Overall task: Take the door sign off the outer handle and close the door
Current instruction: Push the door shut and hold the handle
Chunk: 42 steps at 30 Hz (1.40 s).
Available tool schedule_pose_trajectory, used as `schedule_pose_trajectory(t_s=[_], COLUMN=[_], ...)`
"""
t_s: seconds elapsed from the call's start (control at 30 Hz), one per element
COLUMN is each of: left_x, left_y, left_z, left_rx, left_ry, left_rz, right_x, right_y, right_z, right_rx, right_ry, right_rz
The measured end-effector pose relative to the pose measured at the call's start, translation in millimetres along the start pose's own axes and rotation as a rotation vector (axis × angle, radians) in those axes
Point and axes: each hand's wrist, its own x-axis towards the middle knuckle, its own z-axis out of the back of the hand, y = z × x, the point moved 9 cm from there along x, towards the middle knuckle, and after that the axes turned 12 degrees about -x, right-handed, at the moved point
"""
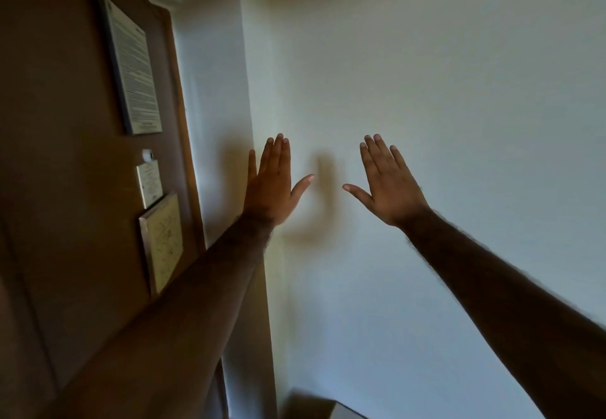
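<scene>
Both hands are raised flat before a white wall (426,90), fingers spread wide and holding nothing: the left hand (272,186) near the wall's corner, the right hand (390,186) well apart from it. The brown door (65,156) stands at the left, carrying a framed notice (132,67) and two smaller plaques; no door sign or handle is in view
</scene>
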Motion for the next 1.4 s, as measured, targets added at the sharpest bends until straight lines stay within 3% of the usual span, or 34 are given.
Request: schedule_pose_trajectory(t_s=[0.17,0.37,0.5,0.73,0.77,0.8,0.9,0.93,0.97,1.1,1.2,1.4], left_x=[5.7,-7.7,-47.0,-165.0,-218.9,-235.7,-262.0,-257.1,-272.3,-264.1,-243.1,-232.9], left_y=[18.6,42.6,70.5,116.0,169.3,184.3,192.3,188.5,212.8,217.7,209.6,223.2], left_z=[28.6,49.7,79.0,133.7,160.2,166.5,151.0,142.5,150.9,160.8,166.1,177.3], left_rx=[0.137,0.283,0.43,0.724,0.841,0.945,1.186,1.215,1.218,1.292,1.298,1.303], left_ry=[-0.02,0.162,0.288,0.425,0.549,0.639,0.735,0.77,0.815,0.759,0.702,0.658], left_rz=[0.016,0.061,0.085,0.15,0.282,0.344,0.178,0.167,0.217,0.185,0.132,0.043], right_x=[11.8,-0.7,-24.8,-74.7,-86.0,-94.1,-127.3,-135.7,-152.9,-185.5,-194.2,-237.2], right_y=[18.4,75.9,164.8,299.5,390.4,418.6,459.8,462.6,510.0,545.5,543.9,577.9], right_z=[20.2,10.3,-17.3,-45.0,-42.9,-49.6,-70.2,-75.8,-78.5,-75.0,-72.3,-61.7], right_rx=[0.047,0.223,0.356,0.628,0.756,0.734,0.737,0.741,0.751,0.692,0.853,0.809], right_ry=[-0.046,-0.044,0.036,0.127,0.157,0.194,0.324,0.374,0.431,0.465,0.594,0.716], right_rz=[0.03,0.143,0.36,0.528,0.697,0.734,0.743,0.762,0.87,0.935,0.811,0.932])
